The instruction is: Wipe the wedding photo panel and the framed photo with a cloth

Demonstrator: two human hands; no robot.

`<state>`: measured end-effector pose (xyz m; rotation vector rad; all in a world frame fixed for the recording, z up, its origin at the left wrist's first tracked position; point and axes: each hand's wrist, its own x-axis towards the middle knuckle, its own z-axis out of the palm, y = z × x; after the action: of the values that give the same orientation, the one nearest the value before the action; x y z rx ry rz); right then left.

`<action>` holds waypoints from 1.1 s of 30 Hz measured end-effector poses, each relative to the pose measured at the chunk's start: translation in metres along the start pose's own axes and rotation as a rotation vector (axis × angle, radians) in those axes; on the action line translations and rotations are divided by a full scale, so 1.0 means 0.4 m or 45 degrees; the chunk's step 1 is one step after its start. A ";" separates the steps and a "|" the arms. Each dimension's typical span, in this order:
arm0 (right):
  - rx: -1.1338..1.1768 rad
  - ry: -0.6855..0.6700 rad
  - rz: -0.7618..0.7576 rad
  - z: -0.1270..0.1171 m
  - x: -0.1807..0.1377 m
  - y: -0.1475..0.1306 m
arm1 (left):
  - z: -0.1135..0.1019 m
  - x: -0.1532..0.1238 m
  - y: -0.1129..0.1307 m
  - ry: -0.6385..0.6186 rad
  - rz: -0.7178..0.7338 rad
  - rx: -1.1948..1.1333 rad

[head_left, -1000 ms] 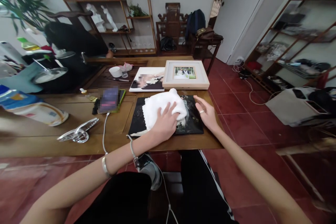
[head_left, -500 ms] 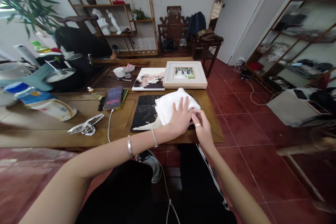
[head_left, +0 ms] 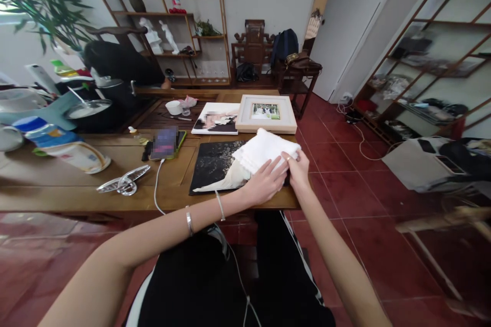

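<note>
1. White cloth [head_left: 264, 150]: folded, it lies over the right part of the dark panel, beneath the left hand and at the fingers of the right.
2. Well to the cloth's left, a blue-capped bottle [head_left: 67, 148] is on the wooden table [head_left: 184, 176].
3. Left of the cloth but nearer to it, a shiny silver clip [head_left: 126, 180] lies on the same table.
4. Next, also left of the cloth, comes 1 phone [head_left: 163, 144] with a green edge and a white cable [head_left: 155, 189] plugged in.
5. Touching the cloth from below and reaching out to its left is the dark panel [head_left: 213, 161].
6. Beyond the cloth and slightly left, a photo print [head_left: 215, 118] lies flat.
7. Across the cloth's near edge rests the left hand [head_left: 264, 181], fingers extended, nearly flat, not closed around anything.
8. Just beyond the cloth, a pale picture frame [head_left: 266, 112] lies face up.
9. At the cloth's right corner, the right hand [head_left: 299, 166] pinches the fabric between thumb and fingers, wearing 1 ring.
</note>
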<state>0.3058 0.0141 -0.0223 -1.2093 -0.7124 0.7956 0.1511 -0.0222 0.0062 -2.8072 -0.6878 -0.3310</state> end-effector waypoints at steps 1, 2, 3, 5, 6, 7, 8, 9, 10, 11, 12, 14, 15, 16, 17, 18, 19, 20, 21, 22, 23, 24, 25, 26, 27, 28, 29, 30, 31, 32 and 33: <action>0.015 0.056 -0.021 -0.012 0.015 0.003 | -0.007 -0.016 0.002 0.011 0.013 -0.006; 0.030 0.101 -0.040 -0.027 0.026 0.005 | -0.013 -0.030 0.004 0.008 0.000 -0.008; 0.043 0.128 -0.053 -0.043 0.034 0.008 | -0.017 -0.042 0.006 -0.007 -0.062 -0.005; 0.065 0.137 -0.057 -0.070 0.038 0.011 | -0.015 -0.055 0.009 -0.083 -0.300 0.022; 0.072 0.123 -0.047 -0.079 0.034 0.012 | -0.010 -0.056 0.010 -0.137 -0.418 0.041; 0.077 0.102 -0.030 -0.085 0.029 0.013 | -0.004 -0.054 0.011 -0.192 -0.502 0.062; 0.082 0.074 -0.007 -0.088 0.023 0.015 | 0.004 -0.050 0.012 -0.241 -0.540 0.085; 0.088 0.042 0.021 -0.088 0.018 0.016 | 0.010 -0.046 0.013 -0.276 -0.534 0.109; 0.098 0.007 0.052 -0.087 0.013 0.017 | 0.014 -0.043 0.014 -0.296 -0.492 0.132; 0.112 -0.031 0.085 -0.085 0.009 0.017 | 0.015 -0.040 0.015 -0.302 -0.439 0.151; 0.128 -0.066 0.118 -0.083 0.007 0.018 | 0.013 -0.040 0.014 -0.302 -0.392 0.163; 0.165 -0.117 0.181 -0.081 0.004 0.017 | 0.000 -0.043 0.007 -0.309 -0.313 0.155; 0.185 -0.130 0.208 -0.081 0.003 0.016 | -0.009 -0.048 -0.001 -0.321 -0.286 0.137; 0.207 -0.137 0.229 -0.081 0.002 0.016 | -0.019 -0.055 -0.011 -0.340 -0.277 0.118; 0.230 -0.139 0.246 -0.080 0.002 0.015 | -0.028 -0.063 -0.022 -0.362 -0.293 0.108; 0.252 -0.138 0.260 -0.080 0.002 0.015 | -0.035 -0.073 -0.035 -0.382 -0.330 0.109; 0.273 -0.137 0.271 -0.078 0.002 0.015 | -0.040 -0.084 -0.048 -0.398 -0.381 0.121; 0.291 -0.137 0.281 -0.076 0.002 0.015 | -0.040 -0.095 -0.059 -0.407 -0.440 0.138; 0.306 -0.138 0.293 -0.074 0.004 0.015 | -0.037 -0.106 -0.069 -0.405 -0.491 0.157; 0.318 -0.140 0.307 -0.071 0.006 0.015 | -0.031 -0.117 -0.076 -0.392 -0.526 0.175; 0.327 -0.143 0.323 -0.068 0.008 0.015 | -0.022 -0.126 -0.080 -0.372 -0.533 0.185; 0.336 -0.146 0.342 -0.066 0.011 0.015 | -0.012 -0.133 -0.082 -0.352 -0.515 0.188; 0.345 -0.149 0.362 -0.063 0.015 0.014 | -0.001 -0.138 -0.082 -0.332 -0.482 0.189; 0.353 -0.154 0.383 -0.062 0.018 0.012 | 0.009 -0.141 -0.080 -0.310 -0.441 0.188; 0.363 -0.159 0.403 -0.060 0.020 0.010 | 0.017 -0.143 -0.078 -0.290 -0.400 0.185; 0.373 -0.166 0.422 -0.060 0.023 0.007 | 0.024 -0.144 -0.076 -0.272 -0.367 0.179; 0.384 -0.172 0.439 -0.059 0.025 0.004 | 0.028 -0.144 -0.075 -0.252 -0.348 0.173; 0.395 -0.176 0.453 -0.059 0.026 0.002 | 0.031 -0.143 -0.076 -0.230 -0.343 0.168; 0.405 -0.178 0.466 -0.059 0.027 0.000 | 0.032 -0.143 -0.077 -0.208 -0.346 0.161; 0.416 -0.178 0.476 -0.059 0.028 -0.002 | 0.032 -0.142 -0.079 -0.188 -0.355 0.149; 0.427 -0.175 0.484 -0.059 0.028 -0.002 | 0.032 -0.142 -0.082 -0.171 -0.366 0.135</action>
<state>0.3316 0.0109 -0.0258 -1.0005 -0.4381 1.2700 0.0886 -0.0145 -0.0160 -2.6478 -1.1096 -0.1500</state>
